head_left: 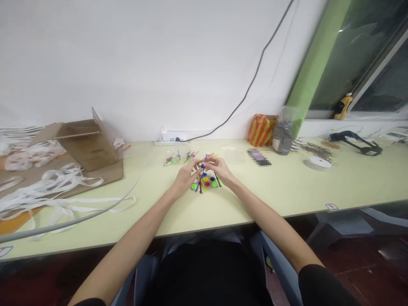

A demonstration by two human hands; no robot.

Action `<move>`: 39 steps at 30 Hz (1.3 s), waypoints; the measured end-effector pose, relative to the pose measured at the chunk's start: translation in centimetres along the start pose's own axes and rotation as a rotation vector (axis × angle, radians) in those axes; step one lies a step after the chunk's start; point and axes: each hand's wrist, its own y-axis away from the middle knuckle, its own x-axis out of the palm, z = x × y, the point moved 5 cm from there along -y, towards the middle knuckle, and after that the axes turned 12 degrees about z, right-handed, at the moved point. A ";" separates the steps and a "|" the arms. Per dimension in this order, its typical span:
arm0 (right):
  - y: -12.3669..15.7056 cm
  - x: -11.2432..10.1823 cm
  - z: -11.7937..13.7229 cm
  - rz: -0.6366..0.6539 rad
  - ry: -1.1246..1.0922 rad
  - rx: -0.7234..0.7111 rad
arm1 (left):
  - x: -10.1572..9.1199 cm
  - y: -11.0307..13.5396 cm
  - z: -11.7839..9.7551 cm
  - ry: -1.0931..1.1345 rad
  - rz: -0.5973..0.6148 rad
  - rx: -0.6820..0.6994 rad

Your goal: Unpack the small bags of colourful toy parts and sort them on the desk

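Note:
My left hand [186, 177] and my right hand [219, 169] meet above the pale yellow-green table [280, 187]. Their fingertips pinch a small blue plastic stick [204, 162] from both sides. Just below the hands lies a cluster of round plastic pieces [207, 183] in green, yellow, red and black, with coloured sticks attached. Part of it is hidden by my hands. Two smaller bundles of coloured sticks [172, 160] [191, 155] lie farther from me on the table.
An open cardboard box [86, 144] and white plastic straps [47, 191] lie at the left, crossed by a grey tube [66, 217]. Along the wall are a power strip [168, 138], a phone [259, 157], a striped bag [261, 129] and a white roll [318, 162].

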 end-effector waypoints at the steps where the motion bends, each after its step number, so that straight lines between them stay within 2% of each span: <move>1: 0.0 0.1 0.1 0.017 0.017 -0.004 | 0.0 0.0 0.2 -0.020 -0.005 -0.007; 5: 0.1 0.4 0.0 0.086 0.072 0.042 | 0.1 0.0 0.7 -0.077 0.008 -0.027; 10: 0.2 0.6 0.0 0.208 0.049 0.066 | 0.3 0.0 0.2 -0.058 0.066 0.019; 15: 0.2 0.5 0.6 0.259 0.054 0.039 | 0.4 0.0 -0.3 -0.040 0.096 0.008; 19: 0.4 1.2 1.1 0.312 0.032 0.062 | 0.7 0.1 -0.7 -0.007 0.137 -0.008; 25: 0.7 1.7 1.2 0.340 -0.085 0.107 | 1.2 0.2 -1.1 0.017 0.195 -0.043; 28: 0.5 0.8 1.4 0.285 -0.121 0.090 | 0.8 0.2 -0.9 0.022 0.165 -0.047; 31: 0.3 -1.4 1.8 0.123 0.089 0.085 | 0.2 0.2 -0.6 0.000 0.133 -0.050; 33: 0.4 -3.0 1.7 0.014 0.282 0.157 | 0.0 0.2 -0.4 -0.016 0.128 -0.055; 35: 0.7 -4.4 1.2 -0.043 0.395 0.265 | 0.1 0.1 -0.4 -0.026 0.135 -0.057; 39: 1.3 -6.0 -0.2 -0.016 0.379 0.420 | 0.4 0.1 -0.3 -0.033 0.141 -0.055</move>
